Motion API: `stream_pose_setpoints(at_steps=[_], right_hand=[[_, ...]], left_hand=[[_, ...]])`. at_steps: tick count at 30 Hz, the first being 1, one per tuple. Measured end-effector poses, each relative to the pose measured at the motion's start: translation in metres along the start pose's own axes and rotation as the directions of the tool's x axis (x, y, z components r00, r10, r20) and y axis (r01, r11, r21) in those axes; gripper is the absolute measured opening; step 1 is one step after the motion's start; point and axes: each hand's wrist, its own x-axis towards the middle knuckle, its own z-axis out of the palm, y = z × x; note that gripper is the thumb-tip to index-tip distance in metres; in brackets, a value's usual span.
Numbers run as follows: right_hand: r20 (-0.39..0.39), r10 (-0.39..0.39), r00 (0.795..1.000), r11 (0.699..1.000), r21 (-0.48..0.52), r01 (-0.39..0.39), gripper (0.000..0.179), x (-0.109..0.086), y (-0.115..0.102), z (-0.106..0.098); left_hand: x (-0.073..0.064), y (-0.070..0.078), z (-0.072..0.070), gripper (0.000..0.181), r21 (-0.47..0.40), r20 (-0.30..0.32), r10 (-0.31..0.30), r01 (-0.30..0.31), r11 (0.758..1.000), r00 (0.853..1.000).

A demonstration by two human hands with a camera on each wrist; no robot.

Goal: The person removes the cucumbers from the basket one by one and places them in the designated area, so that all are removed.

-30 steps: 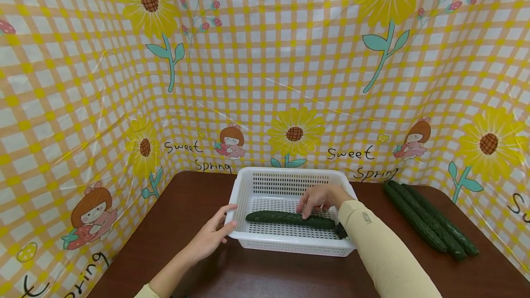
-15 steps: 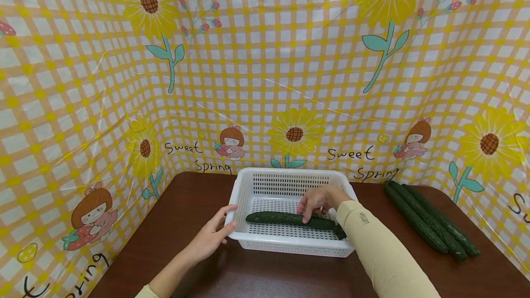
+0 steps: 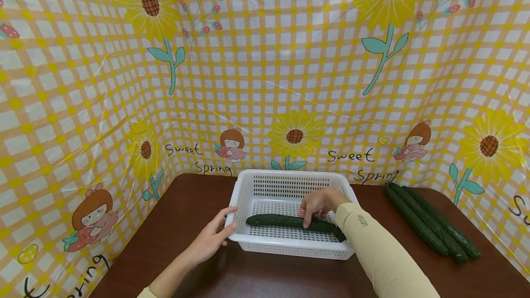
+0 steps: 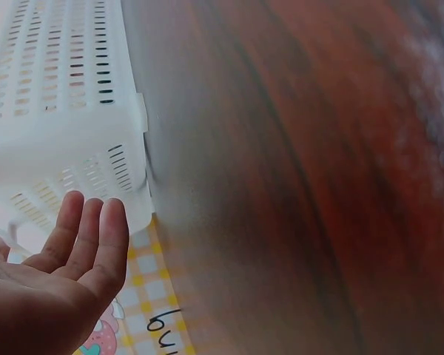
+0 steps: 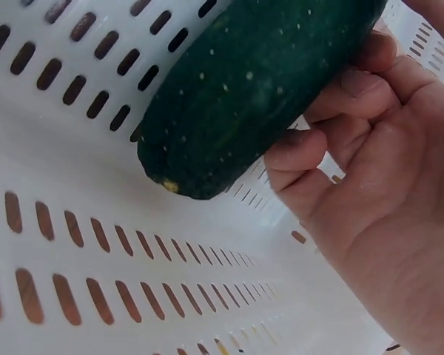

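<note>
A long dark green cucumber lies crosswise in a white perforated plastic basket. My right hand reaches in from the right and grips it right of its middle, thumb on the near side. In the right wrist view, curled fingertips touch the side of the cucumber, whose blunt end is near the slotted basket wall. At the basket's left side, my left hand holds the rim between thumb and fingers. The left wrist view shows several fingers of the left hand beside the outer wall.
Several more cucumbers lie side by side on the dark brown table, right of the basket. A yellow checked cloth printed with sunflowers hangs behind and along both sides. A small black object shows by my right wrist.
My right hand's thumb and fingers have closed round the cucumber, the thumb sliding down its near side. The left hand stays on the rim, and the basket has hardly moved.
</note>
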Motion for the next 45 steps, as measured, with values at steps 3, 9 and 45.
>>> stream_pose_setpoints(at_steps=[3,9,45], right_hand=[[-0.027,-0.026,0.999,1.0,-0.004,0.026,0.019,0.001,0.0,0.002],[-0.142,-0.056,0.988,0.998,-0.049,0.05,0.017,0.003,0.002,0.002],[-0.192,-0.056,0.98,0.995,0.072,0.071,0.033,0.006,0.012,0.004]], left_hand=[[0.0,0.0,0.0,0.05,0.001,0.001,-0.003,0.003,1.0,1.0],[-0.001,0.0,0.0,0.049,0.001,0.001,-0.002,0.002,1.0,1.0],[0.0,-0.002,0.002,0.05,0.015,-0.018,-0.002,0.002,1.0,1.0]])
